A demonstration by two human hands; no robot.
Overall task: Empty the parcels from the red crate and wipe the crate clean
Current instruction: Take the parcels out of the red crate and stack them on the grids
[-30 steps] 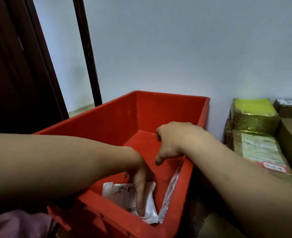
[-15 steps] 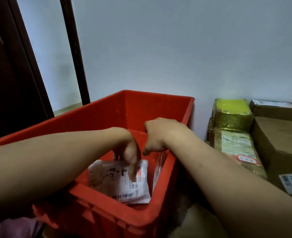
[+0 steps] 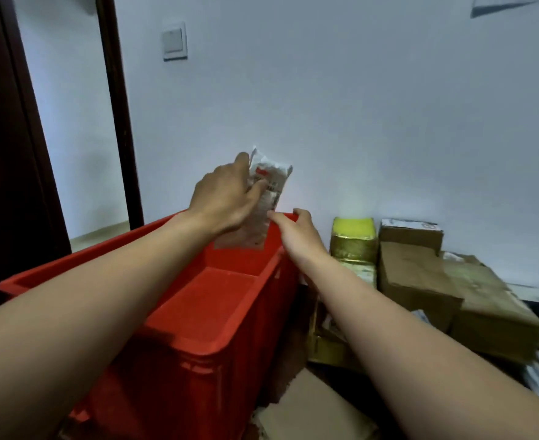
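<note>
1. White mailer parcel (image 3: 269, 182): upright in the air over the far end of the red crate (image 3: 198, 342).
2. Left hand (image 3: 223, 198): fingers and thumb clasp the parcel's upper half from its left side.
3. Right hand (image 3: 296, 231): at the crate's far right corner, one fingertip against the parcel's lower right edge. Whether it grips cannot be told.
4. Yellow-wrapped package (image 3: 353, 236) and cardboard boxes (image 3: 414, 277): right of the crate, by the wall.

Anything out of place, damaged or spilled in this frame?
Nothing is spilled. The left hand grips a crumpled white plastic parcel bag above the red plastic crate, as the task expects. Only the brown cardboard boxes right of the crate look dented and unevenly piled.
</note>
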